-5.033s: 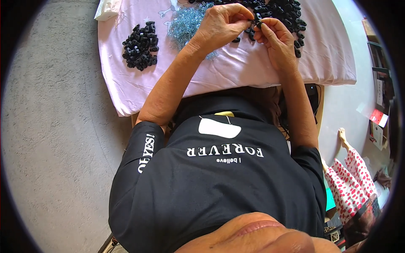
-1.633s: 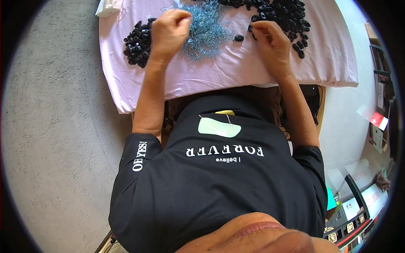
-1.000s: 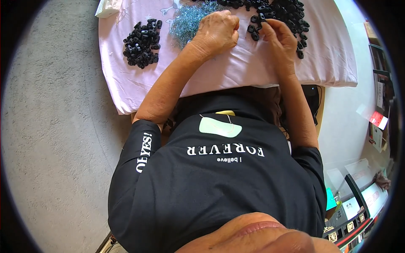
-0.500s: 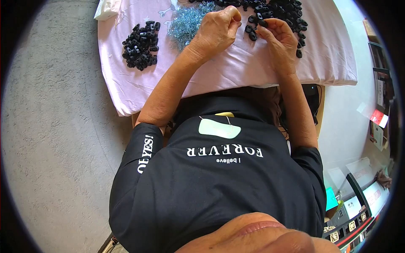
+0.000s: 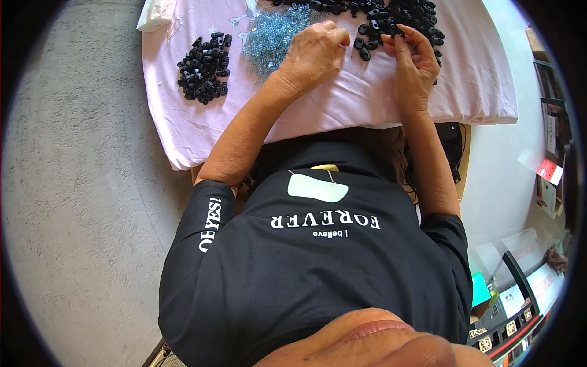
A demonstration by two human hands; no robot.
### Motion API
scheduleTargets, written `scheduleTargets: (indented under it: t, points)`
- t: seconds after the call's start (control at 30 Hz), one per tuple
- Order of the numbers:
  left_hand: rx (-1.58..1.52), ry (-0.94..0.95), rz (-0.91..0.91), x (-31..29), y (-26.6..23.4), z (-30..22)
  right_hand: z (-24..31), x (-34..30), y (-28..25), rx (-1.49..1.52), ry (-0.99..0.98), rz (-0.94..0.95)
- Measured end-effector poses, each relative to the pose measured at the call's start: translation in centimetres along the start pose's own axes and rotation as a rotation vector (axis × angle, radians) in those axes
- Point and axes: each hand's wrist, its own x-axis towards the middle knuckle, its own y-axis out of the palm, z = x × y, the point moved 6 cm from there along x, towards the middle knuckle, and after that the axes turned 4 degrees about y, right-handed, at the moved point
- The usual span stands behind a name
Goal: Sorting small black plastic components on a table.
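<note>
My left hand (image 5: 318, 54) is closed with its fingers curled in a pinch, over the cloth beside a heap of tiny shiny pale-blue pieces (image 5: 266, 46). Whatever it may hold is too small to make out. To its right, my right hand (image 5: 416, 68) pinches a small black plastic piece (image 5: 398, 30) between thumb and fingertips, at the near edge of a large black pile. Several loose black pieces (image 5: 364, 52) lie between the two hands. The large pile of black pieces (image 5: 422, 13) spreads along the far side, partly hidden behind my right fingers.
A separate heap of black pieces (image 5: 205, 68) sits at the left of the table. The table wears a pale pink cloth (image 5: 465, 98). A white box (image 5: 156, 14) stands at the far left corner. Shelves with boxes (image 5: 550, 171) line the right side.
My right hand has shifted slightly right and away from me, over the black pile. My left hand has moved slightly nearer, its fingers more curled.
</note>
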Motion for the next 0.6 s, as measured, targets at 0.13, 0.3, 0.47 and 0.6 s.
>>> scheduleTargets:
  t: [0.13, 0.3, 0.47, 0.6]
  points:
    - [0.021, -0.043, 0.038, 0.7, 0.0, 0.2, -0.8, 0.2, -0.1, -0.003, -0.016, 0.033]
    - [-0.001, -0.04, -0.009, 0.9, 0.5, 1.4, -0.8, 0.2, 0.6, -0.078, -0.038, 0.093]
    - [-0.175, -0.024, -0.156, 1.7, -1.0, 0.7, -1.3, 0.1, 0.9, -0.042, -0.014, 0.174]
    - [-0.457, -0.086, -0.209, 2.3, -2.5, -0.4, -1.4, -0.4, 1.8, -0.013, 0.017, 0.236]
